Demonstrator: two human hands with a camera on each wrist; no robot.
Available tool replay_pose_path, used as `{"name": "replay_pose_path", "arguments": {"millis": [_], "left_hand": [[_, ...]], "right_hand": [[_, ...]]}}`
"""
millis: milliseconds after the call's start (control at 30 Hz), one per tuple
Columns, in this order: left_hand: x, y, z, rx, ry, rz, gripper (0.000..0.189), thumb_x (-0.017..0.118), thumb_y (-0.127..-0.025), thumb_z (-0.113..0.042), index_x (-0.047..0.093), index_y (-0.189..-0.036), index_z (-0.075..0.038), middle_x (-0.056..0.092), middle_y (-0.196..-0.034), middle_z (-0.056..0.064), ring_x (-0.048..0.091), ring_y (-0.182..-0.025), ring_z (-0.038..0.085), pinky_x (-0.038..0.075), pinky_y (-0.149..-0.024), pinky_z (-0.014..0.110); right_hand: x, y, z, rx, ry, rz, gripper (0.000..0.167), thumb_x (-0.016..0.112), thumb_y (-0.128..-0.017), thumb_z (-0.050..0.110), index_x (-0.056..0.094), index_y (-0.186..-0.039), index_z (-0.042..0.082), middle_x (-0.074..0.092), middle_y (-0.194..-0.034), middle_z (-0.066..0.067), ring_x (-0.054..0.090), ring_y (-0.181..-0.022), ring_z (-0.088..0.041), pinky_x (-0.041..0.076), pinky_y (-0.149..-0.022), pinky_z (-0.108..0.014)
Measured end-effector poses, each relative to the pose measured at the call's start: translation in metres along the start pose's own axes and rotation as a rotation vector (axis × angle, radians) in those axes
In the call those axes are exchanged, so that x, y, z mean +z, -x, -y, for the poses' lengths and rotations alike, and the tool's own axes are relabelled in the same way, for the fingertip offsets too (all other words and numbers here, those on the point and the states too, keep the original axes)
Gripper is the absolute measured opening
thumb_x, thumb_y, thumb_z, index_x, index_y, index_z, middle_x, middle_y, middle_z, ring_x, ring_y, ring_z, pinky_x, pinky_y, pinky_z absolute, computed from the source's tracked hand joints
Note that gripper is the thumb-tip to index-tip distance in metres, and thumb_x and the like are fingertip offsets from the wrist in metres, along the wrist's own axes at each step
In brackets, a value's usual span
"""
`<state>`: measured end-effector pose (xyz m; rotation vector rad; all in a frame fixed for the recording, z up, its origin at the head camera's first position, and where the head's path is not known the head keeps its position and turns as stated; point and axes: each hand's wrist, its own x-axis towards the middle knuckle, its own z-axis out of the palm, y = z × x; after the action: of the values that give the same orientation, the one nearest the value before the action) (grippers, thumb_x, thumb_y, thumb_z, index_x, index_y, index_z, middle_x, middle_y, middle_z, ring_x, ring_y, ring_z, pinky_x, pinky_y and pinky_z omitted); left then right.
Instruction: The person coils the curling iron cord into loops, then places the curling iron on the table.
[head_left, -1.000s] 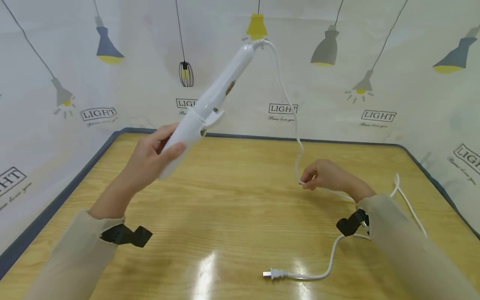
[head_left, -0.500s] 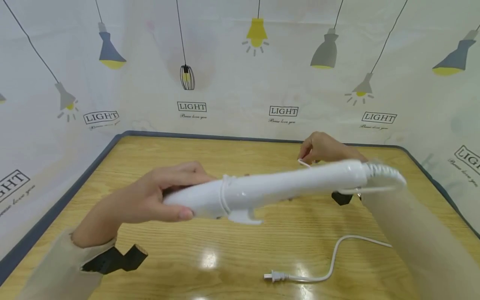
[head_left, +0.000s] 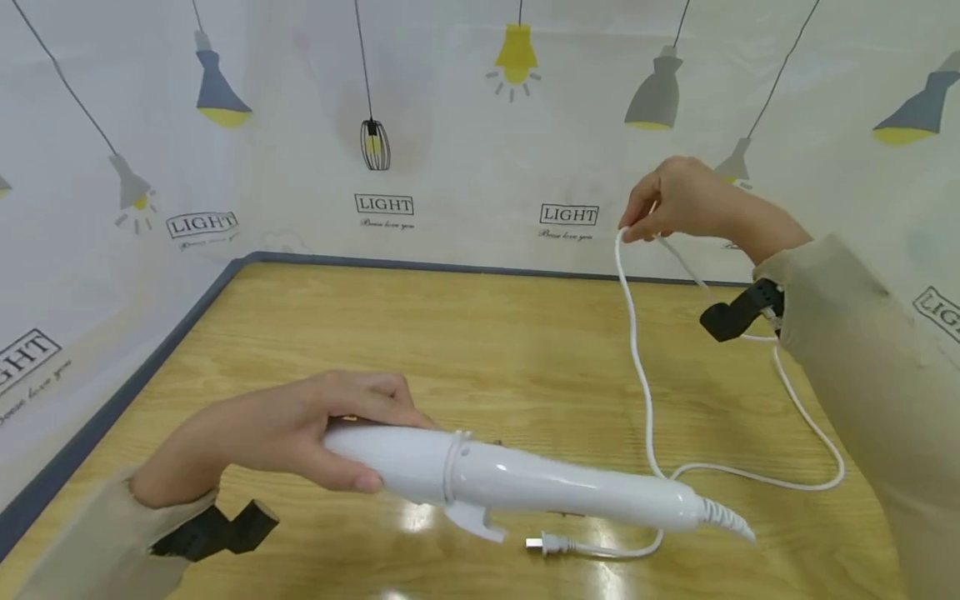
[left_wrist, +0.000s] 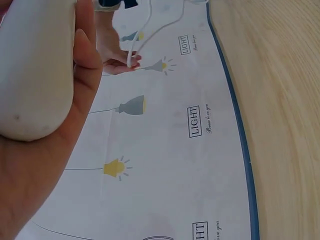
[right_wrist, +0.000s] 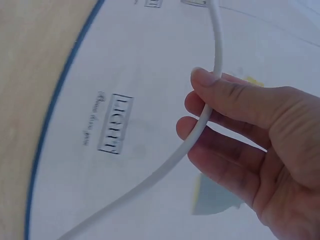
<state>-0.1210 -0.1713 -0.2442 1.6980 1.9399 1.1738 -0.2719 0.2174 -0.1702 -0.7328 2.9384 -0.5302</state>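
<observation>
My left hand (head_left: 330,429) grips the wide end of a white corded appliance shaped like a hair curler (head_left: 570,485), held above the table nearly level. A small curved lever (head_left: 474,521) sticks out at its middle. Its ribbed cord end points right. In the left wrist view, the rounded tip of the hair curler (left_wrist: 37,65) rests against the palm. Raised at the back right, my right hand (head_left: 686,200) pinches the white power cord (head_left: 636,333). The right wrist view shows thumb and fingertips around the power cord (right_wrist: 165,169).
The two-pin plug (head_left: 553,544) lies on the wooden table (head_left: 420,325) near the front, partly ringed by cord. A loop of cord spreads on the right. Behind the dark table edge (head_left: 450,267) stands a wall sheet (head_left: 465,125) printed with lamps.
The hair curler has swung from a steep upward tilt to nearly level, lower and pointing right. My right hand has risen well above the table, lifting the pinched cord.
</observation>
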Motion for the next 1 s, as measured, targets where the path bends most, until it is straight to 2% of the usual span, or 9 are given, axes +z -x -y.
{"name": "replay_pose_path", "arguments": {"millis": [167,333,467,567,767,933,1000], "left_hand": [[0.002,-0.002,0.012,-0.123,0.018,0.003,0.042,0.065,-0.085,-0.009,0.056,-0.126,-0.016,0.055,-0.104,-0.003,0.05,-0.077,0.014,0.047,-0.059,0.026],[0.004,-0.004,0.027,-0.217,-0.038,-0.04,0.04,0.063,-0.087,-0.014,0.057,-0.126,-0.014,0.053,-0.095,-0.003,0.048,-0.072,0.013,0.046,-0.058,0.026],[0.004,-0.005,0.04,-0.297,-0.129,-0.122,0.038,0.062,-0.088,-0.019,0.058,-0.125,-0.01,0.052,-0.09,-0.002,0.047,-0.071,0.013,0.045,-0.057,0.026],[0.003,-0.007,0.047,-0.364,-0.192,-0.198,0.038,0.063,-0.087,-0.021,0.059,-0.122,-0.008,0.053,-0.092,-0.001,0.048,-0.072,0.015,0.045,-0.059,0.027],[0.001,-0.012,0.059,-0.466,-0.294,-0.36,0.038,0.066,-0.085,-0.02,0.06,-0.12,-0.005,0.055,-0.093,0.005,0.048,-0.074,0.018,0.045,-0.06,0.031],[-0.003,-0.017,0.063,-0.524,-0.308,-0.467,0.04,0.067,-0.085,-0.02,0.06,-0.121,-0.004,0.056,-0.095,0.01,0.048,-0.075,0.021,0.044,-0.059,0.032],[-0.005,-0.019,0.063,-0.552,-0.305,-0.497,0.041,0.066,-0.086,-0.021,0.059,-0.122,-0.004,0.056,-0.095,0.011,0.048,-0.076,0.022,0.044,-0.059,0.032]], "right_hand": [[-0.024,0.006,0.027,-0.04,0.102,-0.065,0.015,0.071,-0.08,0.023,0.073,-0.086,0.009,0.067,-0.069,0.0,0.06,-0.061,-0.014,0.044,-0.053,-0.024],[-0.041,0.011,0.054,-0.124,0.186,-0.14,0.015,0.071,-0.08,0.024,0.073,-0.084,0.01,0.066,-0.068,0.0,0.059,-0.061,-0.014,0.042,-0.051,-0.022],[-0.052,0.014,0.075,-0.179,0.238,-0.191,0.013,0.072,-0.08,0.022,0.073,-0.081,0.01,0.065,-0.068,0.0,0.057,-0.06,-0.013,0.041,-0.05,-0.02],[-0.058,0.017,0.086,-0.188,0.27,-0.219,0.013,0.071,-0.08,0.022,0.072,-0.082,0.009,0.065,-0.07,-0.001,0.056,-0.061,-0.012,0.041,-0.052,-0.017],[-0.065,0.032,0.098,-0.224,0.283,-0.291,0.016,0.068,-0.082,0.026,0.07,-0.084,0.011,0.065,-0.077,0.0,0.055,-0.064,-0.011,0.041,-0.057,-0.016],[-0.064,0.049,0.103,-0.238,0.331,-0.364,0.015,0.067,-0.083,0.031,0.069,-0.084,0.017,0.064,-0.077,0.007,0.053,-0.063,-0.009,0.039,-0.056,-0.019],[-0.063,0.052,0.099,-0.267,0.339,-0.389,0.012,0.069,-0.08,0.034,0.07,-0.083,0.022,0.064,-0.077,0.011,0.054,-0.063,-0.005,0.041,-0.056,-0.018]]}}
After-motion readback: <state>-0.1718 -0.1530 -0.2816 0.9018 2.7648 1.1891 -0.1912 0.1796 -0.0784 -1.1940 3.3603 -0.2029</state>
